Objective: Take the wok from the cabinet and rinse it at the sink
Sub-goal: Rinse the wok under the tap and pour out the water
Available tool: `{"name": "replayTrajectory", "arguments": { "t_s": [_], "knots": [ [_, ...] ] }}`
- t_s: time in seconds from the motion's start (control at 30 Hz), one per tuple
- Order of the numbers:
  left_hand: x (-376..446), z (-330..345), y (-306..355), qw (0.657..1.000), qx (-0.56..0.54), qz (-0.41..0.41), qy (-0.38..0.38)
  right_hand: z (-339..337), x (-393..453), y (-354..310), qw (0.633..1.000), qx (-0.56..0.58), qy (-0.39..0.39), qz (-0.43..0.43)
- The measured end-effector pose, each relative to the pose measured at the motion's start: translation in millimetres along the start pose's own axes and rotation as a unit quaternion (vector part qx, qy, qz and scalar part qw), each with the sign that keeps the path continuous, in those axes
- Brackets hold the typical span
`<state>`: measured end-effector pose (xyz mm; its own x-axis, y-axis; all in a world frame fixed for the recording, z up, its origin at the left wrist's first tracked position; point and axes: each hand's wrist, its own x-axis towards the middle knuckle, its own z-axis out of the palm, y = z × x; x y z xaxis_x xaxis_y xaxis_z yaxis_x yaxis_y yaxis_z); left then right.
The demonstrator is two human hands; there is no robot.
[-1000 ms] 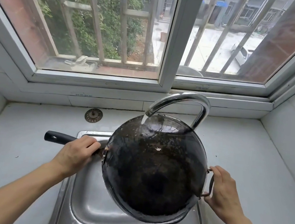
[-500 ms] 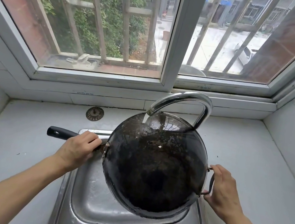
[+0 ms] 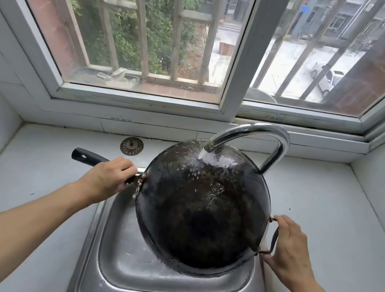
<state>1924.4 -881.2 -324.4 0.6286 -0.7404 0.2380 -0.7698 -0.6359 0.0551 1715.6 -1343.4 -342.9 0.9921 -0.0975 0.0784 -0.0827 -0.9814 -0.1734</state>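
Observation:
A black wok [image 3: 203,214] hangs tilted over the steel sink [image 3: 124,270], its inside facing me. My left hand [image 3: 106,179] grips the long black handle [image 3: 85,155] close to the bowl. My right hand [image 3: 290,250] holds the small loop handle [image 3: 273,236] on the right rim. Water runs from the curved chrome tap [image 3: 255,133] and splashes on the upper inside of the wok.
A white counter [image 3: 27,175] surrounds the sink, with a round metal drain strainer [image 3: 131,146] lying behind the handle. White tiled walls close in left and right. A barred window [image 3: 151,33] sits just behind the tap.
The water now hits the upper inner wall harder and sprays drops. The wok has tipped slightly so its rim sits higher under the spout. Both hands keep their holds.

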Motion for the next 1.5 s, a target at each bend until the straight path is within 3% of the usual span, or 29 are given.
{"name": "replayTrajectory", "arguments": {
  "t_s": [0.6, 0.9, 1.33, 1.5],
  "knots": [
    [-6.5, 7.0, 3.0, 1.000, 0.009, -0.009, 0.021, -6.1, 5.4, -2.1, 0.999, -0.015, 0.040, -0.011],
    [-58.7, -1.4, -10.6, 0.996, 0.002, -0.080, 0.029, -5.0, 40.1, -34.4, 0.995, 0.006, 0.058, -0.086],
    [-122.5, -14.2, -20.1, 0.977, -0.015, -0.207, 0.037, 5.8, 80.7, -82.3, 0.989, -0.011, 0.006, -0.149],
    [-131.0, -22.1, -18.3, 0.977, -0.030, -0.202, 0.055, 6.6, 80.9, -85.4, 0.988, -0.014, 0.002, -0.156]
  ]
}}
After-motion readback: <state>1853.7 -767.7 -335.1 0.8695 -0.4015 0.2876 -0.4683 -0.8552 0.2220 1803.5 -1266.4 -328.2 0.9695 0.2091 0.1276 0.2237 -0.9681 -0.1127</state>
